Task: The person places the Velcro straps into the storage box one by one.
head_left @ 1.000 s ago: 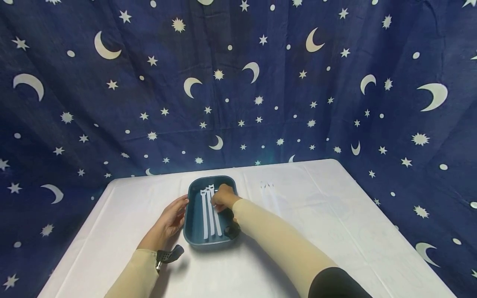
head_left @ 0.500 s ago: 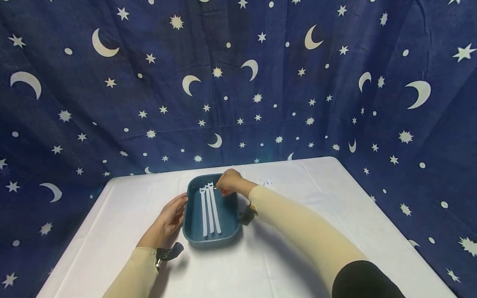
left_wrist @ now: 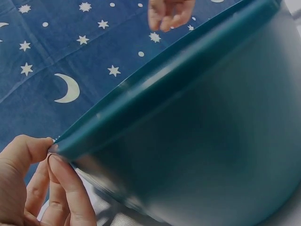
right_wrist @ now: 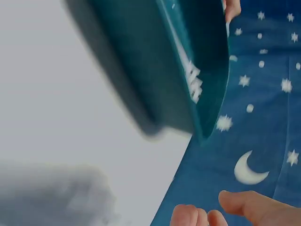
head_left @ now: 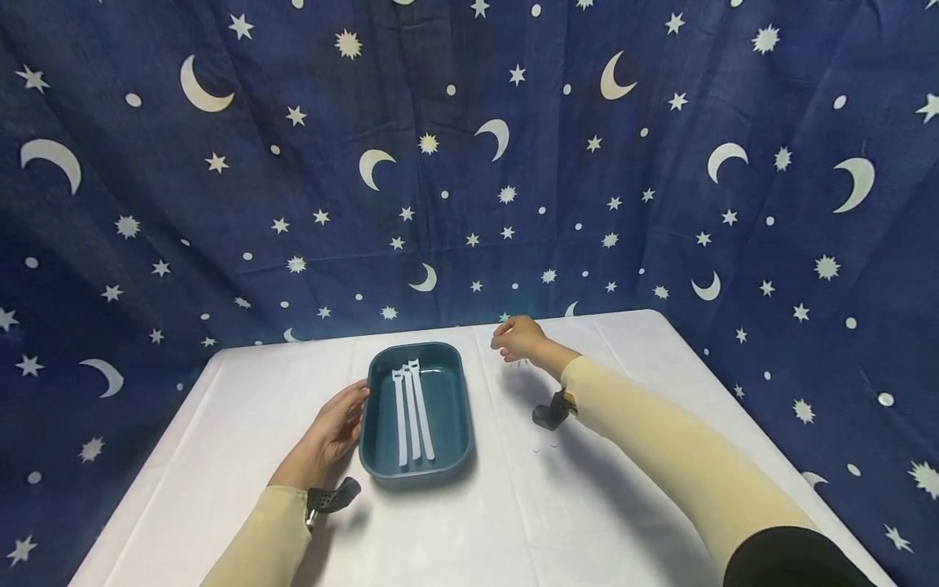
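Observation:
A dark teal tray (head_left: 451,420) stands on the white-covered table. Three white cable straps (head_left: 412,416) with slotted heads lie lengthwise inside it, side by side. On the tray's left, my left hand (head_left: 336,424) holds the rim; the left wrist view shows thumb and fingers (left_wrist: 70,190) pinching its edge. My right hand (head_left: 519,338) is raised beyond the tray's far right, over the table. Its fingers are loosely bent, and the right wrist view shows a gap between thumb (right_wrist: 249,202) and fingertips, with nothing held.
Below the right hand, faint pale strips on the white tablecloth (head_left: 587,522) show only as small dark marks; they are hard to make out. A dark blue curtain (head_left: 330,90) with moons and stars hangs behind the table's far edge.
My right hand has come out of the tray, moving right and away over the table. The three straps stay in the tray, and the left hand keeps its place at the rim.

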Available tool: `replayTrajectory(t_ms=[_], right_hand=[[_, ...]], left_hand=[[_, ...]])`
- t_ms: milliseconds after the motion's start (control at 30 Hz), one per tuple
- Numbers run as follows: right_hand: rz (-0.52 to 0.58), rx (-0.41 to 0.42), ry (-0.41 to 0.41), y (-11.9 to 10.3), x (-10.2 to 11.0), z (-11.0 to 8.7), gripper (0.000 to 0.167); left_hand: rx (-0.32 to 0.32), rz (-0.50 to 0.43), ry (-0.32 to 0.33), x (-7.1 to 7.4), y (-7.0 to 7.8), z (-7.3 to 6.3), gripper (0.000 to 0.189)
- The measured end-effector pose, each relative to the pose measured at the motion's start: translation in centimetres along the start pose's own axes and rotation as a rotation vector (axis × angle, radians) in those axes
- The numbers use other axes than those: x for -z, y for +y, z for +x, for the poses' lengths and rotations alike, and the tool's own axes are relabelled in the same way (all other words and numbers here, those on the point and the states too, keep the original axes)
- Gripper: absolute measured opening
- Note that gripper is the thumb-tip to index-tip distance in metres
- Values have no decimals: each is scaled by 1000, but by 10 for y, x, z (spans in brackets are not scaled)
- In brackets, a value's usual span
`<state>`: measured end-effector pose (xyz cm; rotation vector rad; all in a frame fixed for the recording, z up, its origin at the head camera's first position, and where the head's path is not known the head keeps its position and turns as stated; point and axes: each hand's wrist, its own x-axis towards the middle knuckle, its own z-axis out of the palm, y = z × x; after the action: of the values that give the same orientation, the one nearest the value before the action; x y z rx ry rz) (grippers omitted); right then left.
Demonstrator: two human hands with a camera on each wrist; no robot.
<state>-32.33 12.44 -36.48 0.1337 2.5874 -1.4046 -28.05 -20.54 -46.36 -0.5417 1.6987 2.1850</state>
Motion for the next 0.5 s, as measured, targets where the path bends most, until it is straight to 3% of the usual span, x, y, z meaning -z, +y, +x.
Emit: replayTrajectory(t_ms=[333,500], right_hand=[[-77,-115,84,50,33,6,29],[-119,-120,104,73,38,8,29]], left_hand=[[-1,11,-7,-1,0,-2,56],[4,0,4,-2,1,-1,56]])
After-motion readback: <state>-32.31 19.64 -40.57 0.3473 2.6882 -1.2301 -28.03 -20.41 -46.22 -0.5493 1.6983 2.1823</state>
